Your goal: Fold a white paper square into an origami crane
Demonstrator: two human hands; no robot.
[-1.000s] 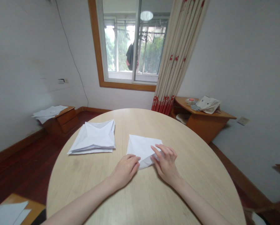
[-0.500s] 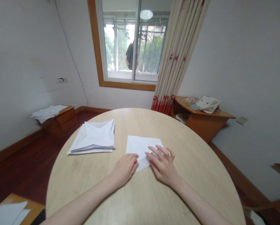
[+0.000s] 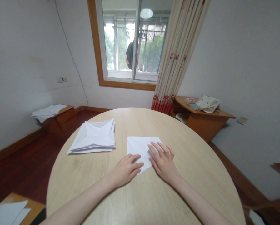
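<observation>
A folded white sheet of paper (image 3: 140, 147) lies flat on the round wooden table (image 3: 191, 175) in front of me. My left hand (image 3: 125, 168) rests on its near left corner with fingers stretched out flat. My right hand (image 3: 162, 159) lies on the sheet's right part, fingers spread and pressing down. Neither hand holds anything.
A stack of creased white sheets (image 3: 93, 137) sits on the table to the left. A low wooden cabinet with papers (image 3: 57, 115) stands at the left wall. A corner shelf with a cloth bag (image 3: 207, 107) is at the right, beside a curtain (image 3: 177, 56) and window.
My right hand slid down and flattened the raised flap onto the sheet, fingers now spread. My left hand's fingers stretched out along the near edge. The sheet lies flatter.
</observation>
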